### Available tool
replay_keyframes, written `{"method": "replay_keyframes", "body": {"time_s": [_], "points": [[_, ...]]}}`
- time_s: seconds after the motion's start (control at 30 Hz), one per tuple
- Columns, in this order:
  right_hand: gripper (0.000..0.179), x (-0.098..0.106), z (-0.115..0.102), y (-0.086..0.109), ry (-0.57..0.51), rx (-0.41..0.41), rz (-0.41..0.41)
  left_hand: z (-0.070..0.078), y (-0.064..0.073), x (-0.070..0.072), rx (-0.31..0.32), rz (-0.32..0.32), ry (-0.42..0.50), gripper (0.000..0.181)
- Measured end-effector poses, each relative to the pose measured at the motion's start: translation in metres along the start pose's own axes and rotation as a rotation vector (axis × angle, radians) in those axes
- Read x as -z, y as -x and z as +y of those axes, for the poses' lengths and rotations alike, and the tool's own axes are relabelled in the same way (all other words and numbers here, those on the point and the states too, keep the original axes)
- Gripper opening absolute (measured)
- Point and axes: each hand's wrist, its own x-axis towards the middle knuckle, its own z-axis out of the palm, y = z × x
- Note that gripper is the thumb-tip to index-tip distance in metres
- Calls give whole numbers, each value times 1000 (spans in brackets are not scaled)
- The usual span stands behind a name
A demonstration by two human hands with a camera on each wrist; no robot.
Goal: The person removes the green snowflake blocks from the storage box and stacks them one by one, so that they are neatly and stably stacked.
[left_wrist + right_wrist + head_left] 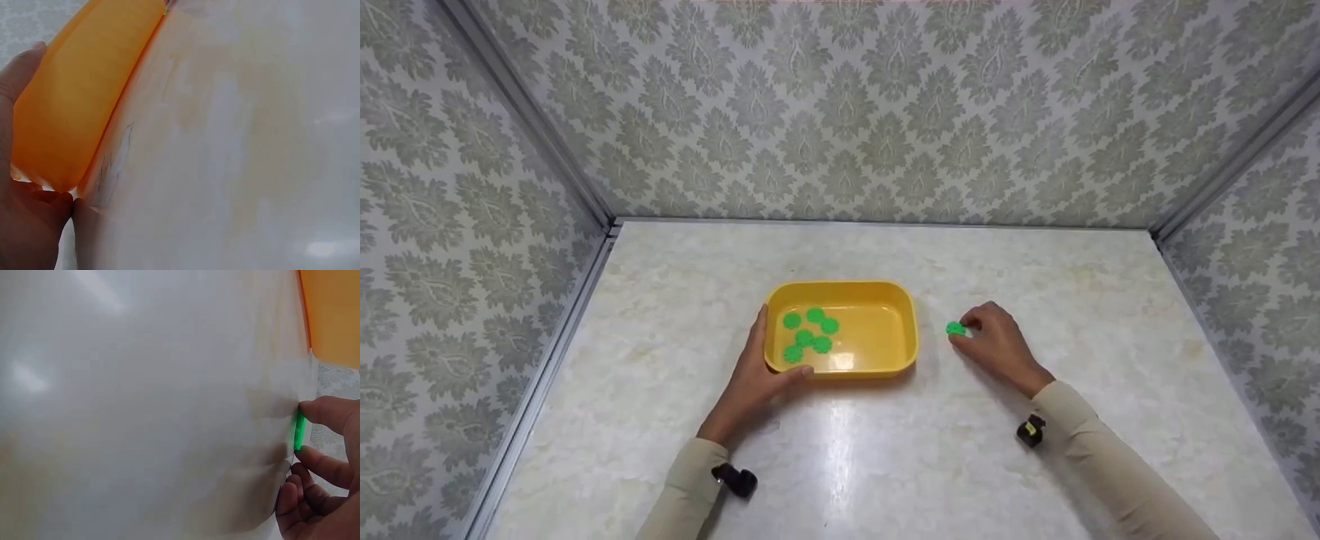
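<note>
Pinching one green disc (955,328) by its edges, just right of the yellow tray (877,322), the right hand (1001,345) could drop it if that narrow hold slips. It angles toward the tray, spare fingers (288,495) curled; the left hand (754,375) clasps the tray's near left corner.

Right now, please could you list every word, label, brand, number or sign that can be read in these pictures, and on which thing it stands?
Readable text: none.
Yellow tray: no lettering visible.
Green discs in the tray, and the green disc in the right grip: too small to tell whether anything is marked on them.
Yellow patch at the right wrist: too small to read, if printed.
</note>
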Motion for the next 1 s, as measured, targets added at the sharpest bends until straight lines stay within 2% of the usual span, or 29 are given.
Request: {"method": "replay_keyframes", "body": {"time_s": [0.23,0.57,0.77,1.0], "points": [[24,4,4,0,19,-27,17,1,0,-2,2,11,-13,129],[33,7,3,2,2,-45,16,0,3,-5,-6,28,28,130],[40,14,-4,0,-19,-17,28,0,3,-6,2,34,22,131],[41,20,-25,-1,-40,90,40,-1,5,-7,4,38,31,131]]}}
